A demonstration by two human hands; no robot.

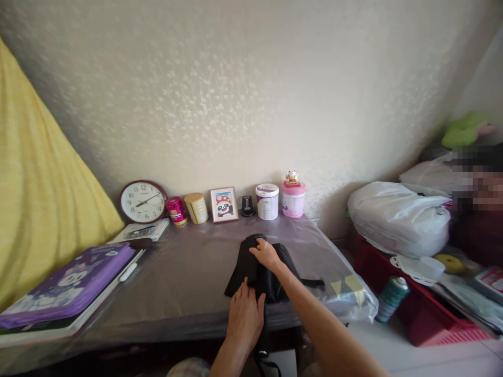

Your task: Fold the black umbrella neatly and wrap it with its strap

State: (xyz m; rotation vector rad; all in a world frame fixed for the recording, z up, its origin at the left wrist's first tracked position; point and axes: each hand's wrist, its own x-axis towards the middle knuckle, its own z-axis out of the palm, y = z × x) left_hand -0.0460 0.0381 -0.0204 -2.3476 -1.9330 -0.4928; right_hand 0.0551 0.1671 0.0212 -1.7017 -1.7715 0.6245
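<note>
A black folding umbrella [245, 264] lies on the covered table with its fabric loose and partly spread in folds. Its narrow closing strap [313, 283] sticks out to the right. The handle end with a wrist cord [271, 366] hangs over the front edge. My left hand [244, 311] rests flat on the near left part of the fabric, fingers stretched out. Farther up, my right hand [267, 255] has its fingers bent at the fabric's top, thumb and index finger on a fold. Some of its fingers are hidden.
Along the wall stand a clock [143, 202], tins, a framed panda picture [223, 204] and lidded tubs [268, 201]. A purple case [70, 283] lies left on the table. Right, beyond the table edge, are a spray can [393, 298], a red crate [428, 319] and a person [481, 225].
</note>
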